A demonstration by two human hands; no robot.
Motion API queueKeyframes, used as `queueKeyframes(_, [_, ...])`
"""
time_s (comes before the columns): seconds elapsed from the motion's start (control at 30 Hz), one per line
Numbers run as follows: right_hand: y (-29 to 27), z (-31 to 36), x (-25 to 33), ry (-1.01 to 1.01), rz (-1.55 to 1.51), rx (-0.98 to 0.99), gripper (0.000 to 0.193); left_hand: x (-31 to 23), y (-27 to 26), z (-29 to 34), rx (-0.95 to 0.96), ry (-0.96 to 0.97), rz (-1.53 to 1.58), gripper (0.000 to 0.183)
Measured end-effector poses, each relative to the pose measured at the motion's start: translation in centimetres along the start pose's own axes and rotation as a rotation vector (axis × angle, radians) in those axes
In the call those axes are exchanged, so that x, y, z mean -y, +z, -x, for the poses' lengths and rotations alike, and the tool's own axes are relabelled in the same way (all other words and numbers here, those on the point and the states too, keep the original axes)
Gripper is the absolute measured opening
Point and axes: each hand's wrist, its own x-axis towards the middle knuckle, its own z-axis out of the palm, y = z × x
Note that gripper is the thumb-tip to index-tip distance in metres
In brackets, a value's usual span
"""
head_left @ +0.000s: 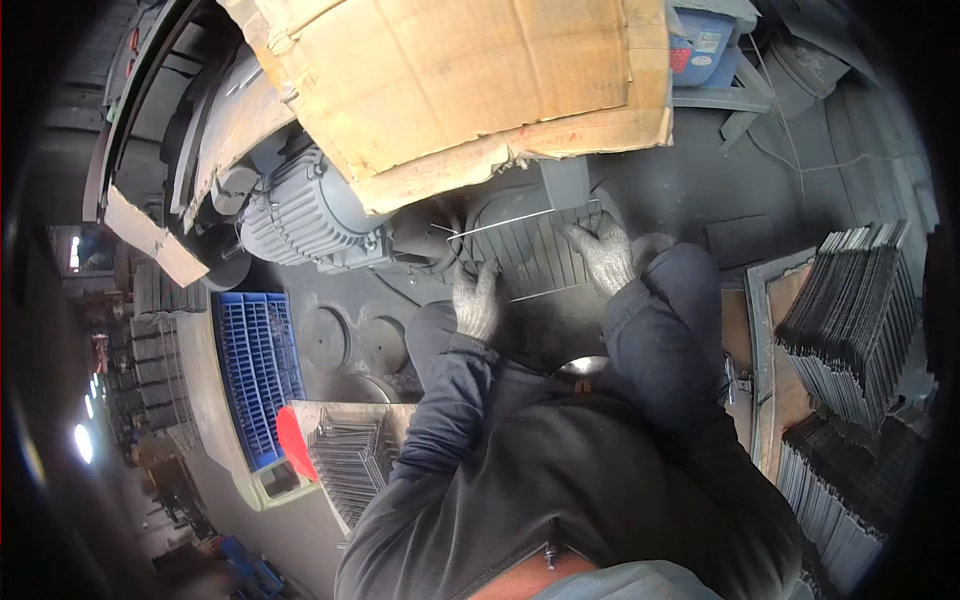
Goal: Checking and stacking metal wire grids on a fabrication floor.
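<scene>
Between my two hands is a wire rack (528,256), a flat panel of thin parallel rods with a brighter wire along its far edge. My left hand (477,302), in a grey glove, has its fingers closed at the rack's near left corner. On the opposite side my right hand (606,257), gloved the same way, grips the right end with thumb and fingers. The rack lies tilted over the dark area in front of my knees. What supports it underneath is hard to make out.
A ribbed electric motor (310,215) stands left of the rack, partly under a large cardboard sheet (470,85). Stacked wire racks are at right (850,310) and lower left (350,460). A blue plastic grid (257,375) and round discs (325,337) lie left.
</scene>
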Motion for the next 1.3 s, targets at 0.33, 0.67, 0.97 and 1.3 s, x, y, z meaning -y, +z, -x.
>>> queueKeyframes(0.33, [-9.7,1.0,0.8,-0.169,0.199,-0.134,0.014,2.4,7.1,-0.6,0.274,0.029,-0.016,0.029])
queueKeyframes(0.67, [-12.0,0.4,-0.6,-0.154,-0.027,-0.252,0.013,2.0,9.5,-0.4,0.294,0.095,-0.246,0.027])
queueKeyframes(0.97, [-3.9,-1.0,-0.4,-0.065,0.064,-0.051,0.021,3.4,2.4,-0.4,0.09,0.03,-0.082,0.03])
queueKeyframes(1.3, [-1.9,-0.3,-0.8,-0.145,0.287,0.006,0.026,3.1,-1.1,1.2,0.077,0.012,0.007,0.028])
